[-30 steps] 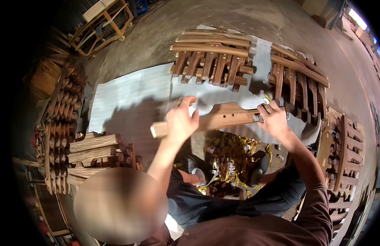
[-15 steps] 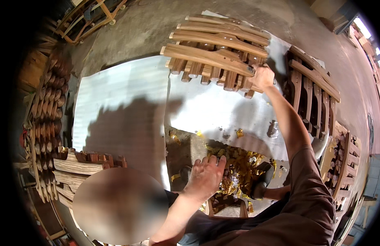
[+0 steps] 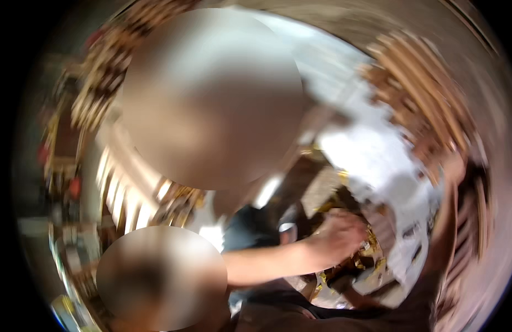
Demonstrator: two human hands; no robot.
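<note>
The whole view is smeared by motion. My right hand point(image 3: 454, 166) is at the near end of a stack of curved wooden pieces point(image 3: 419, 86), on the right, and appears to grip the end of the top piece; its fingers are blurred. My left hand point(image 3: 344, 235) hangs in mid-air over the floor scraps, with its forearm coming in from the left. Its fingers are too smeared to read, and no object shows in it. The stack rests on a pale sheet point(image 3: 372, 149).
Yellow scraps point(image 3: 372, 249) litter the floor near my feet. More wooden pieces point(image 3: 480, 205) stand at the right edge. Stacked wood point(image 3: 104, 77) lines the far left, with pale slats point(image 3: 131, 205) nearer. Dark trouser fabric point(image 3: 247, 229) shows left of the scraps. Two round blurs hide part of the left.
The view has swung left, so the stack and sheet shift right in it. My left hand appears farther right, its forearm now nearly level. My right hand stays at the stack's end.
</note>
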